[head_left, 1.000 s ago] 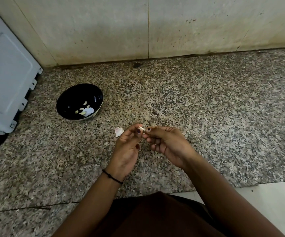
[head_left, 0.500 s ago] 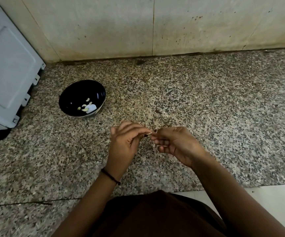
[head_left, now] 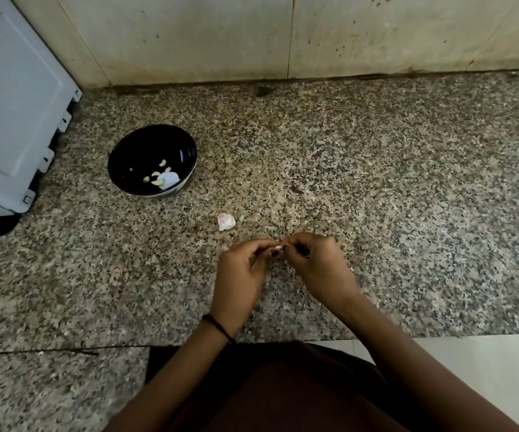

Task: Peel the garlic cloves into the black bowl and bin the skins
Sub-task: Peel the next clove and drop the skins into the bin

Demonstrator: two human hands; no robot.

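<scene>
Over the speckled granite counter point(head_left: 376, 198), my left hand point(head_left: 241, 275) and my right hand point(head_left: 317, 265) meet fingertip to fingertip. Between them they pinch a small pale garlic clove point(head_left: 278, 246), mostly hidden by the fingers. A black bowl point(head_left: 133, 148) stands up and to the left of my hands; it holds several peeled cloves point(head_left: 158, 179) and a white scrap. A whitish piece of garlic with pink-tinged skin point(head_left: 226, 221) lies on the counter just beyond my left hand.
A grey-white appliance point(head_left: 15, 110) stands at the far left beside the bowl. A stained tiled wall point(head_left: 283, 35) closes off the back of the counter. The counter's front edge runs below my wrists, with pale floor point(head_left: 470, 369) at lower right.
Both hands stay together pinching the clove, with small finger shifts. The piece of garlic on the counter, hidden behind my left hand half a second ago, shows again.
</scene>
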